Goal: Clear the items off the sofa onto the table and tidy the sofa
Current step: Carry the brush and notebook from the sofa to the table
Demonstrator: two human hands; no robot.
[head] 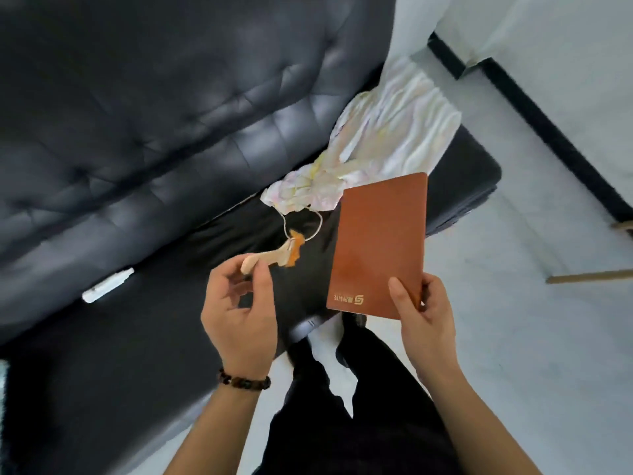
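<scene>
I stand over a black leather sofa (144, 138). My right hand (424, 313) grips the lower edge of a brown notebook (378, 245) with a small logo, held above the seat's front corner. My left hand (239, 310) pinches a small wooden trinket (270, 260) with an orange piece and a thin cord loop, lifted just off the seat. A crumpled white cloth with pale yellow and pink streaks (383, 138) lies on the right end of the sofa seat. A small white stick-shaped item (108, 289) rests on the seat by the backrest seam at left.
Pale floor (531, 337) stretches to the right of the sofa, bounded by a black baseboard (534, 118). Light wooden legs (589, 277) show at the right edge. My dark trousers and shoes (342, 389) stand at the seat's front edge.
</scene>
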